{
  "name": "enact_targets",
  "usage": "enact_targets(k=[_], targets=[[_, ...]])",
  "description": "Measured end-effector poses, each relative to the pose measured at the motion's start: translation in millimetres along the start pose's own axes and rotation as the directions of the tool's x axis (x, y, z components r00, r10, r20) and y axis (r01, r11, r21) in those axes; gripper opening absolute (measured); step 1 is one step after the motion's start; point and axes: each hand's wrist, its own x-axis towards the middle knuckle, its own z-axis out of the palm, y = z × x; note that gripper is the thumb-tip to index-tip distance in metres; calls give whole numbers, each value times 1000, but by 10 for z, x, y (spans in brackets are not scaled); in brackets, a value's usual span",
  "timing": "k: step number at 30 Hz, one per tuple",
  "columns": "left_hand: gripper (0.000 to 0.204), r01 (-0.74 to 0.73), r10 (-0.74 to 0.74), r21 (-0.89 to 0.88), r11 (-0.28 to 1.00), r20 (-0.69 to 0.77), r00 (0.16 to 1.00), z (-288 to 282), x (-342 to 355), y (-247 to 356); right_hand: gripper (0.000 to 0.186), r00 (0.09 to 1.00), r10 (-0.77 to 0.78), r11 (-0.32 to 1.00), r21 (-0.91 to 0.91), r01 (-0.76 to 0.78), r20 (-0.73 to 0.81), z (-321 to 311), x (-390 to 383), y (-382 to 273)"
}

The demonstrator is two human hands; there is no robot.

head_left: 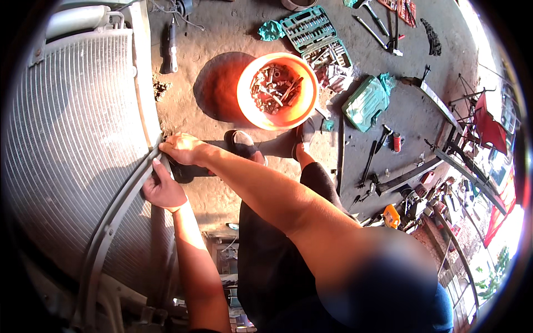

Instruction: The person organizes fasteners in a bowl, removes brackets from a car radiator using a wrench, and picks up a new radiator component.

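Observation:
A large finned metal radiator (66, 139) fills the left side, with a narrow grey metal strip (108, 226) running along its front. My right hand (180, 149) reaches across, fingers curled on the upper end of the strip. My left hand (164, 188) is just below it, thumb raised against the strip and fingers partly hidden behind it. Both hands are close together at the radiator's edge, my forearms coming in from the lower right and bottom.
An orange bucket (308, 89) of bolts stands beyond my feet (244, 143). Socket sets (297, 28), a green case (363, 102), hammers (377, 22) and a screwdriver (172, 47) lie on the ground. Metal bars (466, 169) and assorted tools crowd the right.

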Motion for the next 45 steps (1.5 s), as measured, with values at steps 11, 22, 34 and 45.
enact_targets(k=[11, 22, 34, 45], targets=[[23, -15, 15, 16, 1000, 33, 999, -84, -10, -51, 51, 970, 192, 957, 190, -219, 151, -146, 17, -80], [21, 11, -12, -93, 996, -11, 1000, -37, -9, -4, 45, 962, 273, 930, 250, -269, 17, -251, -113, -251], [26, 2, -1, 5, 1000, -66, 998, -20, -9, 7, 38, 971, 208, 930, 331, -159, -117, -59, -57, -93], [24, 5, -4, 6, 1000, -69, 998, 16, -15, 24, 39, 962, -108, 989, -127, 78, -250, -15, 7, -49]])
